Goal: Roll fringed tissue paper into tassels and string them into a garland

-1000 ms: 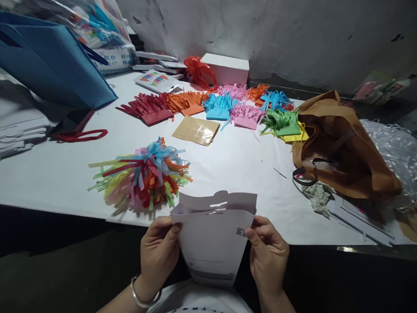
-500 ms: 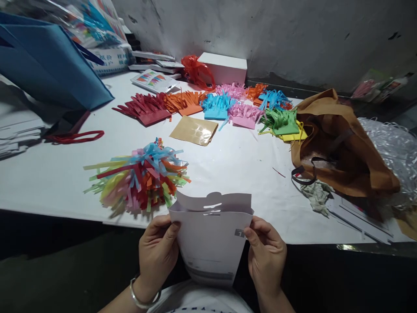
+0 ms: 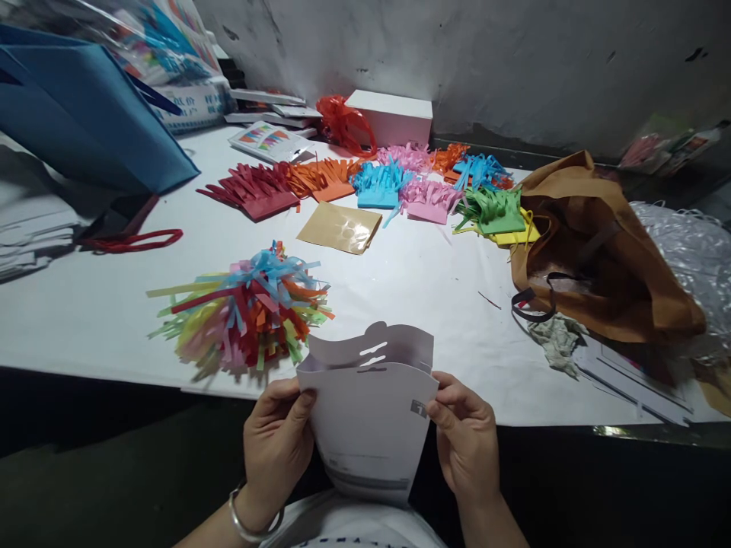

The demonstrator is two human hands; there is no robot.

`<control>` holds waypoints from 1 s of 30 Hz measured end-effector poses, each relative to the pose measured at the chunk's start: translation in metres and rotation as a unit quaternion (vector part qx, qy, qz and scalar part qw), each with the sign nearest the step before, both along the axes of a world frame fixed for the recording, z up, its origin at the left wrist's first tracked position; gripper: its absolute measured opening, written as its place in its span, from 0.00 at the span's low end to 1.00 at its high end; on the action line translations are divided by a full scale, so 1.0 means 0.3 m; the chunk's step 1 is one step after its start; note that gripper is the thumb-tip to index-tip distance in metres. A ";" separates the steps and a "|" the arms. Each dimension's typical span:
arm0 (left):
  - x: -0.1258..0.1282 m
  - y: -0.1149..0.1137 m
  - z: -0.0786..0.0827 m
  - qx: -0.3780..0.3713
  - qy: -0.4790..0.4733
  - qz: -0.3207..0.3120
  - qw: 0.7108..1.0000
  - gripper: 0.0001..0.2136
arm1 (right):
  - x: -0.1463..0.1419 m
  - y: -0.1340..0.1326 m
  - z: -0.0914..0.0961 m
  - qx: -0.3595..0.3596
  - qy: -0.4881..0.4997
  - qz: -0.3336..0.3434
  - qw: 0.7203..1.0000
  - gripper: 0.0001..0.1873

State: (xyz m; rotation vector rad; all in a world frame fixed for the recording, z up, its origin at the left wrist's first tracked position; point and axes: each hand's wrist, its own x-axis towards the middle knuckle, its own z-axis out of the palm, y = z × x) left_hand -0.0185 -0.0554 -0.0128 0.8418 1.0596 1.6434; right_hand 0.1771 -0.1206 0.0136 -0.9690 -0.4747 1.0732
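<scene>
Between my hands, over the table's front edge, is a white paper packaging sleeve point(image 3: 365, 426) with its top spread apart. Hang slots are cut near its upper edges, and a small grey label with a "1" shows at its right. My left hand point(image 3: 279, 430), with a silver bangle on the wrist, pinches the left edge between thumb and fingers. At the upper right edge my right hand point(image 3: 465, 434) pinches the paper likewise. Just beyond my left hand lies a bunch of multicoloured tissue tassels point(image 3: 251, 308). The inside of the sleeve is mostly hidden.
Behind lie fringed paper bundles in red point(image 3: 263, 190), blue point(image 3: 380, 186), pink point(image 3: 431, 202) and green point(image 3: 494, 213), and a tan paper packet point(image 3: 339, 227). A brown bag point(image 3: 645, 289) stands at right, a blue bag point(image 3: 91, 114) at left. A white box point(image 3: 394, 118) sits against the wall.
My right hand has shifted slightly left, squeezing the sleeve's sides closer. The sleeve's top edges now bow further apart. My left hand has stayed almost still.
</scene>
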 end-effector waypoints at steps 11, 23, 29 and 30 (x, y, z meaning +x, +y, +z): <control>0.003 -0.002 0.011 0.012 0.010 0.003 1.000 0.13 | 0.003 0.003 -0.004 -0.013 0.028 -0.021 0.999 0.09; 0.019 -0.022 -0.003 0.024 0.047 0.047 0.998 0.14 | -0.057 -0.011 -0.016 -0.042 -0.136 -0.187 0.972 0.18; 0.013 -0.027 -0.020 0.022 0.098 0.036 0.994 0.14 | -0.046 0.012 -0.022 -0.048 -0.088 -0.166 0.981 0.12; 0.012 -0.027 -0.015 0.029 0.110 0.025 0.993 0.14 | -0.040 0.013 -0.021 -0.045 -0.066 -0.171 0.982 0.12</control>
